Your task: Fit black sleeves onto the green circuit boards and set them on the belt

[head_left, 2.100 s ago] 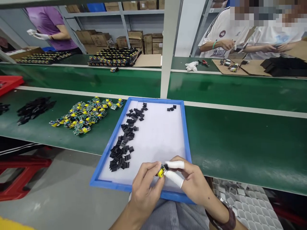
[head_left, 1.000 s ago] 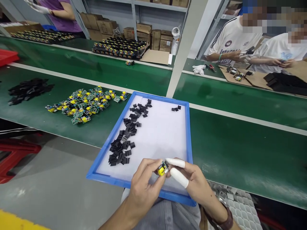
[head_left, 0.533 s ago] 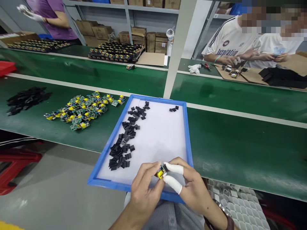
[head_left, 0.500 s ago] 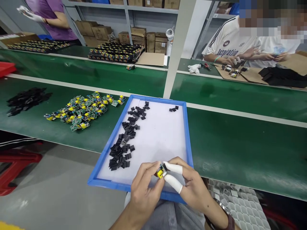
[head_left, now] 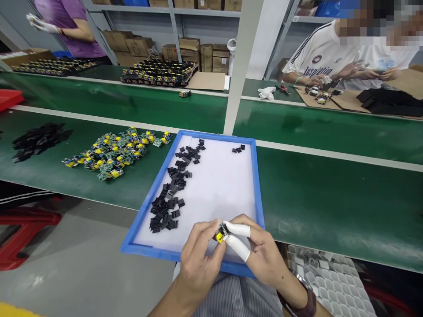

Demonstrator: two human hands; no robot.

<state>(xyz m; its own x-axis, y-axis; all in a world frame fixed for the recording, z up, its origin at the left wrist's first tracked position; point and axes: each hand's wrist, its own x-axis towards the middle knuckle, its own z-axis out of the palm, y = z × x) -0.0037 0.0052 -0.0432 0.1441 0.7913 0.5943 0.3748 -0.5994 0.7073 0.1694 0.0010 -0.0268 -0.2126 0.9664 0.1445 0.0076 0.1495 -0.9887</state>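
I see a pile of circuit boards (head_left: 114, 152) on the desk (head_left: 330, 198), left of the blue tray (head_left: 145, 210) strewn with black clips (head_left: 174, 187). Over its near edge, my left hand (head_left: 198, 259) and right hand (head_left: 264, 257) together pinch one yellow-topped board (head_left: 220, 236).

The tray (head_left: 258, 185) has a smooth blue plastic rim and a matt white floor. The black clips (head_left: 175, 185) on it look like dull plastic. The finger cots (head_left: 239, 229) are smooth white rubber, the conveyor belt (head_left: 330, 202) matt green, the circuit board (head_left: 220, 235) topped with smooth yellow plastic.
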